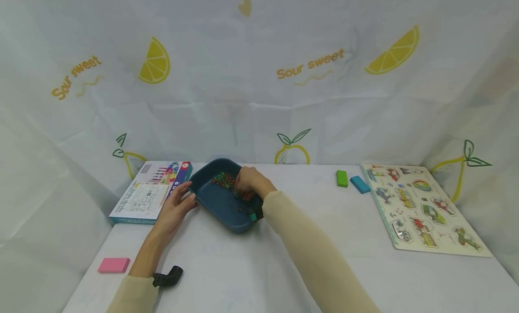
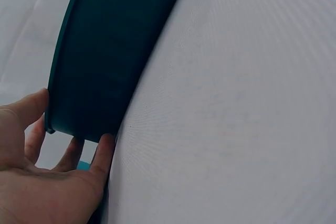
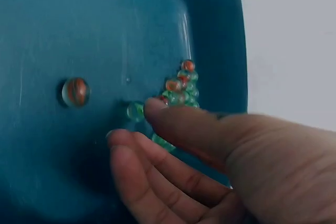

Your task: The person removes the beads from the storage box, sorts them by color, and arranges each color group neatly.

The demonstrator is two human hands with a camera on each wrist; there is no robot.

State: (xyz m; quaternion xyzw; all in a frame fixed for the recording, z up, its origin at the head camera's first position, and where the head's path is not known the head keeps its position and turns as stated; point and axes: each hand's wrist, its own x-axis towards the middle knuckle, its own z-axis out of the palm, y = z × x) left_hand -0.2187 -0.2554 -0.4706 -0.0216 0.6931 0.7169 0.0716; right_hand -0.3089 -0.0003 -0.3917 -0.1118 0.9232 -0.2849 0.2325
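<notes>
The right hand [image 1: 253, 184] is down inside the tray, its fingers bent and loosely parted, thumb apart from the fingertips; I see nothing plainly grasped. A green marble [image 3: 135, 111] sits right by the thumb's tip, though I can't tell whether they touch. The left hand [image 1: 174, 209] has its fingers spread against the outside of the tray, tips at the rim and wall, seemingly steadying it rather than clenching.

The blue tray [image 1: 215, 204] rests on the bench [image 1: 227, 277], just left of the frame's centre. Most marbles [image 1: 224, 181] lie bunched toward its upper end; an orange-streaked marble [image 3: 76, 92] lies well apart from them. I'd call the handling partway along: the bunch is together, the stray ones are left, and no marble shows outside the tray.

Farther out, a boxed set [image 1: 142, 196] lies at the left beside the tray, a pink block [image 1: 114, 265] at lower left, a green block [image 1: 342, 178] and a blue block [image 1: 359, 184] right of centre, and a picture board [image 1: 421, 209] at the right.
</notes>
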